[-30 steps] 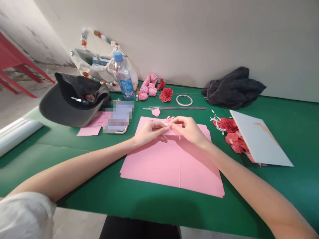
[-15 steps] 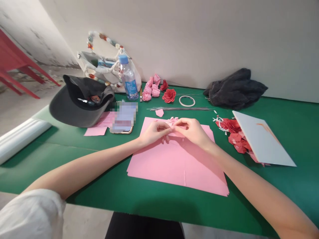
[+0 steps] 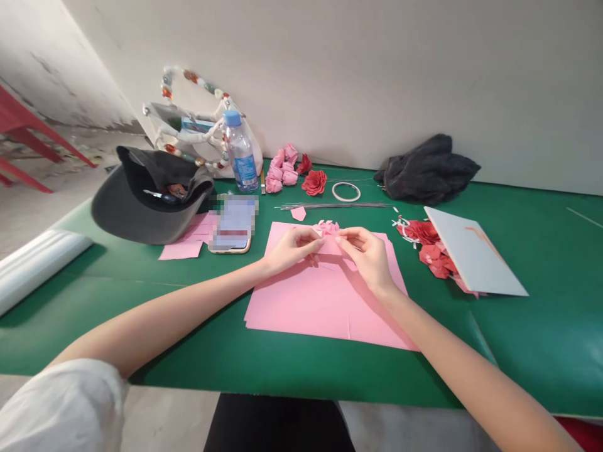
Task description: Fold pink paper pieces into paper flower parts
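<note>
Between my two hands is a small piece of pink paper [image 3: 331,246], held just above the stack of pink sheets [image 3: 306,307]. My left hand [image 3: 294,248] pinches its left side with thumb and fingers. On the right side, my right hand [image 3: 367,251] pinches it the same way. Several small pink paper pieces [image 3: 326,226] lie right behind my fingertips, at the stack's far edge. A single pink paper petal [image 3: 298,214] rests on the green table beyond the stack. Part of the held paper is hidden by my fingers.
Thin wires [image 3: 334,206], a tape roll [image 3: 346,191], pink paper flowers [image 3: 282,171] and a red flower [image 3: 314,182] lie at the back. Leftward are a phone [image 3: 230,226], a cap [image 3: 151,201] and a bottle [image 3: 242,157]. Rightward, a white board [image 3: 475,254] leans over red flowers [image 3: 436,258].
My fingertips have moved slightly apart, so more of the pink paper shows between them. The camera view has shifted a little to the right.
</note>
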A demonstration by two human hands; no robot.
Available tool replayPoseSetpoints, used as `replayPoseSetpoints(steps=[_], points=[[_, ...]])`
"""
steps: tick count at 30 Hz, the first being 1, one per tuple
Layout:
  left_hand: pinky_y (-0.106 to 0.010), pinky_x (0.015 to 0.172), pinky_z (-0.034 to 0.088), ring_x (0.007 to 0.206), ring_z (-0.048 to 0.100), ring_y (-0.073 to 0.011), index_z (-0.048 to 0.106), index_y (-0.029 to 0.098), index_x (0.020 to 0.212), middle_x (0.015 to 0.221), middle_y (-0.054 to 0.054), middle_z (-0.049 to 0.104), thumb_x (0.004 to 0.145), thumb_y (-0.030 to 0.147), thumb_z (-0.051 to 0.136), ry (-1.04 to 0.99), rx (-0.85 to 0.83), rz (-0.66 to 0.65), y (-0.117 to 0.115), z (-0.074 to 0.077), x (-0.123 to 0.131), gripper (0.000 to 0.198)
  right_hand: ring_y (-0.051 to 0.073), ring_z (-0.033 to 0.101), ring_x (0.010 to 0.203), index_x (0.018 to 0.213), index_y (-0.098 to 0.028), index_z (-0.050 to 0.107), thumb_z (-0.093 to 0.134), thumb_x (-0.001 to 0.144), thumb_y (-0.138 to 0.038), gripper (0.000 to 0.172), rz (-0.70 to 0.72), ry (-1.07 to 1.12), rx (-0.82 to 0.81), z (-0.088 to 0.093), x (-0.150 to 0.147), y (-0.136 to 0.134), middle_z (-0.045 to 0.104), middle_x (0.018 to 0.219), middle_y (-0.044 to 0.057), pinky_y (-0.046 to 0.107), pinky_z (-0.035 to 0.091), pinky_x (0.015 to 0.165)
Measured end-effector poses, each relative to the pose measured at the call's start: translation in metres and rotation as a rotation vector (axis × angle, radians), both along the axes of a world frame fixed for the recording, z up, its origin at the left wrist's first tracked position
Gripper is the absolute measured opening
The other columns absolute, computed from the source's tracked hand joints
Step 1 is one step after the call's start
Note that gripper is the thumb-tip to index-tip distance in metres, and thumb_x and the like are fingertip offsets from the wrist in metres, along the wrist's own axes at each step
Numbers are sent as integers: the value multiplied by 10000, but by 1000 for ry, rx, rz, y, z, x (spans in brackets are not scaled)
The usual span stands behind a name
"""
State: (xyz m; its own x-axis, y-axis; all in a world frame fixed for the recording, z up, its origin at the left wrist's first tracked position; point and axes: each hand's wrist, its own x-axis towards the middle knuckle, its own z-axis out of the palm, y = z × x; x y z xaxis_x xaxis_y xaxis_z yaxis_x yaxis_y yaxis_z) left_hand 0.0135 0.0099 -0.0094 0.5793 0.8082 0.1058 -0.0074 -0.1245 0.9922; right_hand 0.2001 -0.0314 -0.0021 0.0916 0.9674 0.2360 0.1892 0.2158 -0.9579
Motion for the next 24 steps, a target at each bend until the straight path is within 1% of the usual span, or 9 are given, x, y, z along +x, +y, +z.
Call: replayPoseSetpoints(steps=[4, 8, 10, 12, 14, 16, 20, 22, 24], points=[[-262, 630, 565, 664, 696, -165, 632, 110, 821, 710, -12, 584, 838, 431, 646, -50, -43, -56, 0, -1, 1, 322, 171, 655, 832, 883, -190, 614, 730, 756, -298, 203, -63, 51, 60, -10, -5, -5, 664, 876, 35, 311, 543, 756], [-258, 637, 571, 682, 693, -165, 653, 106, 809, 709, -21, 614, 825, 439, 660, -45, -47, -77, 2, -3, 1, 334, 171, 660, 803, 813, -200, 641, 694, 796, -256, 79, -105, -9, 152, -17, -8, -8, 672, 818, 20, 329, 552, 761], [-242, 606, 560, 648, 682, -152, 656, 105, 815, 697, -24, 631, 830, 434, 658, -35, -59, -78, 4, -3, 1, 329, 178, 663, 854, 822, -214, 665, 659, 829, -225, 13, -82, -100, 243, -16, -9, -12, 688, 849, 23, 350, 544, 818], [-235, 590, 553, 629, 672, -144, 663, 106, 842, 687, -24, 642, 835, 431, 651, -32, -76, -69, 5, -3, 1, 325, 187, 660, 917, 833, -227, 685, 652, 839, -208, 39, -22, -206, 335, -13, -9, -14, 698, 909, 30, 372, 525, 885], [-232, 593, 551, 637, 668, -140, 670, 108, 855, 719, -35, 666, 826, 427, 664, -36, -78, -43, 5, -3, 1, 321, 194, 656, 945, 837, -238, 699, 657, 839, -204, 54, 12, -277, 387, -11, -9, -16, 701, 941, 32, 382, 514, 911], [-238, 607, 551, 653, 672, -145, 673, 105, 857, 757, -51, 688, 814, 427, 677, -38, -77, -38, 5, -3, 2, 325, 195, 654, 947, 850, -244, 706, 647, 848, -204, 71, 11, -291, 398, -9, -8, -16, 698, 948, 33, 380, 521, 897], [-253, 639, 547, 695, 676, -160, 678, 97, 876, 765, -67, 694, 812, 425, 679, -24, -67, -67, 4, -1, 2, 334, 185, 648, 931, 905, -243, 694, 628, 860, -191, 95, 14, -240, 357, -11, -7, -14, 680, 954, 33, 344, 547, 802], [-229, 615, 524, 675, 652, -137, 681, 100, 880, 744, -53, 677, 819, 410, 674, -16, -32, -64, 4, 0, 2, 317, 179, 644, 922, 915, -240, 684, 635, 853, -184, 96, 24, -223, 339, -12, -7, -14, 674, 947, 30, 329, 547, 774], [-196, 552, 479, 618, 607, -107, 682, 104, 888, 697, -29, 644, 833, 398, 662, -2, 4, -70, 4, 0, 1, 300, 171, 641, 900, 923, -240, 674, 643, 846, -184, 100, 32, -214, 329, -13, -8, -14, 672, 937, 24, 324, 543, 770]])
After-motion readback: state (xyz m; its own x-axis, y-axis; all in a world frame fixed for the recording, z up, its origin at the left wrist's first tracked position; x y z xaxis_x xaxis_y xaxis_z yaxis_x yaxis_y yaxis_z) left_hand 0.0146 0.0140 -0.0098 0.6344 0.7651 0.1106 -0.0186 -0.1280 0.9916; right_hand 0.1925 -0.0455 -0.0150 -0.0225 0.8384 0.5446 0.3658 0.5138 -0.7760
